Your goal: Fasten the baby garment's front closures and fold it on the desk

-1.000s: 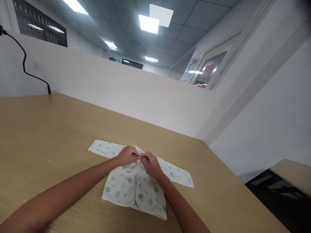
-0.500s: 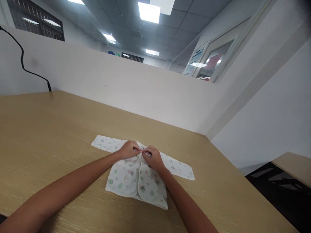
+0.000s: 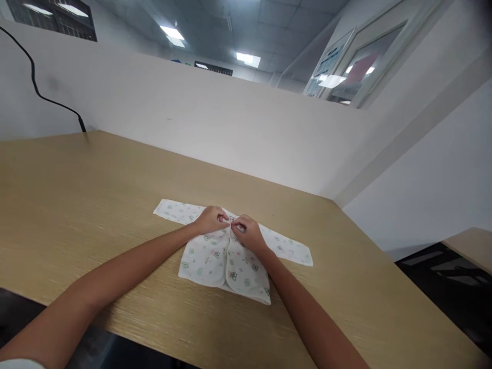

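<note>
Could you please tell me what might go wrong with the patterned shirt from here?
The left hand and right hand pinch the patterned shirt at the top of its front, so an uneven tug could skew it. The front edges part slightly towards the hem, so they might end up misaligned.

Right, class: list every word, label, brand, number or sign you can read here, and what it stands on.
No text can be read.
Dark-marked patch at the neck of the patterned top: too small.
Pale sheet beside the framed glass pane: too blurred.
</note>
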### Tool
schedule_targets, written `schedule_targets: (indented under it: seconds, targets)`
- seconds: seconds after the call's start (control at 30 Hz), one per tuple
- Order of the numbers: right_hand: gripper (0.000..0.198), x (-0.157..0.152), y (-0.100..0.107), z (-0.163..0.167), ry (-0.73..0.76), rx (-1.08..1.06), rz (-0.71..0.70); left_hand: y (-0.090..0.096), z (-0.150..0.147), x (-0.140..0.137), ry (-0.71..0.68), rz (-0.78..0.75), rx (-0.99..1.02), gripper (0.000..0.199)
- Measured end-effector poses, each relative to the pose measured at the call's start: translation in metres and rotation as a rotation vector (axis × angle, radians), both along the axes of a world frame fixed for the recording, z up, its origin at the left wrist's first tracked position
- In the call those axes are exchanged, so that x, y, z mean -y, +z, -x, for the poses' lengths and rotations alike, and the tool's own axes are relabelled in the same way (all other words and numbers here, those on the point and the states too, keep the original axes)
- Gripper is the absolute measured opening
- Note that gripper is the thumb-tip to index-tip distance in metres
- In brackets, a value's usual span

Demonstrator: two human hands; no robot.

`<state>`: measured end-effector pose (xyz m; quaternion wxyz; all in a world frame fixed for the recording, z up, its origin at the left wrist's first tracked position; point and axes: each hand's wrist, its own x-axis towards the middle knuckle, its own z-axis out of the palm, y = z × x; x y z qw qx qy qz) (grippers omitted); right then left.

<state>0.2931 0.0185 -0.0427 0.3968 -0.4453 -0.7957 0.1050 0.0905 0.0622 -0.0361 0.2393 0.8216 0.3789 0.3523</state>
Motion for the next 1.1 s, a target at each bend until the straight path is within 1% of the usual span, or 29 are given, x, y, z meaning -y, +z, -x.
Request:
schedule_targets:
  seconds: [0.17, 0.4, 0.6, 0.8, 0.93, 1.1]
  targets:
    - [0.015, -0.0007, -0.0001, -0.0007, -0.014, 0.025, -0.017, -0.0003, -0.0008, 0.0004, -0.038, -0.015, 0.01, 0.01]
    - [0.015, -0.0002, 0.0009, -0.0005, -0.004, 0.021, -0.009, -0.0017, 0.0001, 0.0009, -0.067, 0.05, 0.026, 0.011]
    - [0.013, 0.0016, 0.002, 0.0, -0.007, -0.005, 0.023, -0.0018, 0.0006, 0.0014, -0.095, 0.002, 0.007, 0.011]
    - [0.011, 0.0031, 0.0049, 0.0009, 0.006, -0.022, 0.025, -0.0039, -0.0006, 0.0012, -0.05, 0.022, 0.018, 0.01]
    - [0.011, 0.0026, 0.0051, 0.0008, 0.007, -0.019, 0.018, -0.0028, -0.0015, 0.0007, -0.018, -0.004, 0.002, 0.009]
    - [0.006, 0.0, 0.0028, -0.0001, -0.071, -0.005, -0.022, -0.0007, -0.0018, 0.0025, 0.053, -0.045, -0.018, 0.011]
